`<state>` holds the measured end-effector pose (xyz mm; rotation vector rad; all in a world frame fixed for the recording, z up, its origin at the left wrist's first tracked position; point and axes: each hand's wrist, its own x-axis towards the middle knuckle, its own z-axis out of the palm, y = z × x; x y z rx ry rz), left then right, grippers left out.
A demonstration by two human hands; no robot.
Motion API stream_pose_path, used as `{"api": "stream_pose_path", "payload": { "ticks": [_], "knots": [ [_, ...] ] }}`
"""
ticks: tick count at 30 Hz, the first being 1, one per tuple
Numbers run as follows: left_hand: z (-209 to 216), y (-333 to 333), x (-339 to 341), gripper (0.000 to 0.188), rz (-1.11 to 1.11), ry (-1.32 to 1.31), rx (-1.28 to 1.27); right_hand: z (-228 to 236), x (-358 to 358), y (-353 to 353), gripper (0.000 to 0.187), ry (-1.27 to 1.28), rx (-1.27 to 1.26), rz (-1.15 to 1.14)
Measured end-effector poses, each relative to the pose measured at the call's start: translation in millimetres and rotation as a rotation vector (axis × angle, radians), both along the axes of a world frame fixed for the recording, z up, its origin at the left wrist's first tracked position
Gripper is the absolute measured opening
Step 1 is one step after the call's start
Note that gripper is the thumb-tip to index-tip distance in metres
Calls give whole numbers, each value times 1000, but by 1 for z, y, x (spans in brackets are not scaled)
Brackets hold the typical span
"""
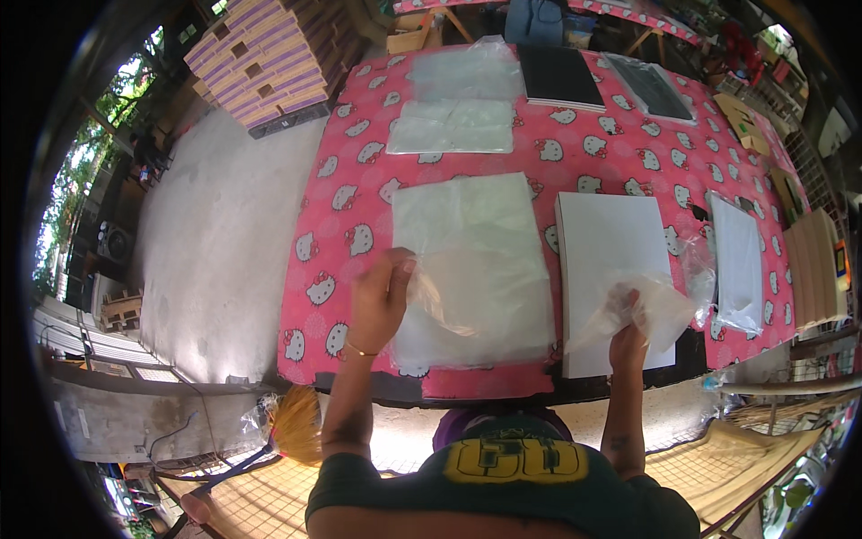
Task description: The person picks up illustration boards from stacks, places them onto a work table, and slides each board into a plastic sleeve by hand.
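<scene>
Pink cat-print tablecloth point(359, 193), two black stacks point(558, 76), purple-striped boxes point(269, 58), straw broom point(296, 422) below the table edge.

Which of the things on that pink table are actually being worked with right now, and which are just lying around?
In use:
- left hand lifting a clear plastic bag off the bag stack
- right hand gripping a crumpled bag
- white sheet stack

Lying about:
- black sheets
- far bag piles
- purple boxes
- broom

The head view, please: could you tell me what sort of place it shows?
Probably an open-air packing workshop: a table with a pink cartoon-cat cloth carries piles of clear plastic bags and a stack of white sheets, with stacked cartons on bare concrete.
</scene>
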<state>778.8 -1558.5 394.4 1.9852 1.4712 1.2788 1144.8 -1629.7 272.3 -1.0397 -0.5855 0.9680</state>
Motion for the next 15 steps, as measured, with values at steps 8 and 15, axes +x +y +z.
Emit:
{"api": "stream_pose_path", "payload": {
  "ticks": [8, 15],
  "knots": [
    [-5, 120, 22, 22, -124, 560, -128, 33, -34, 15, 31, 92, -33, -71],
    [-130, 218, 52, 36, -72, 1092, -409, 19, -16, 1, 30, 120, -108, -145]
  ]
}}
